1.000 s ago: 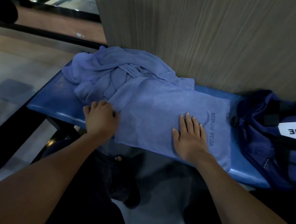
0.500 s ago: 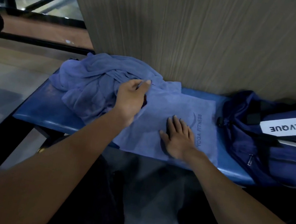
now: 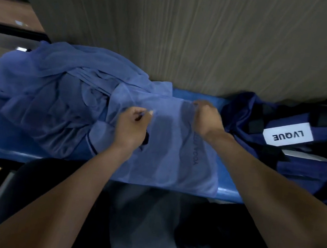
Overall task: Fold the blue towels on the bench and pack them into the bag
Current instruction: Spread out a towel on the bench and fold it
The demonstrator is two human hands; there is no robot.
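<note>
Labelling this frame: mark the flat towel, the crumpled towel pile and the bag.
flat towel (image 3: 176, 160), head view, its smooth middle panel.
crumpled towel pile (image 3: 56, 94), head view, its bunched folds.
bag (image 3: 305, 170), head view, its dark blue side below the white label.

The blue padded counter (image 3: 196, 97) stands against a ribbed wall and carries three things. On its left part lies a crumpled heap of blue towels (image 3: 56, 94); in the middle, a flatter blue towel (image 3: 173, 164) with printed letters hangs over the front edge. On the right end rests a dark blue bag (image 3: 295, 149) with a white label.
</note>
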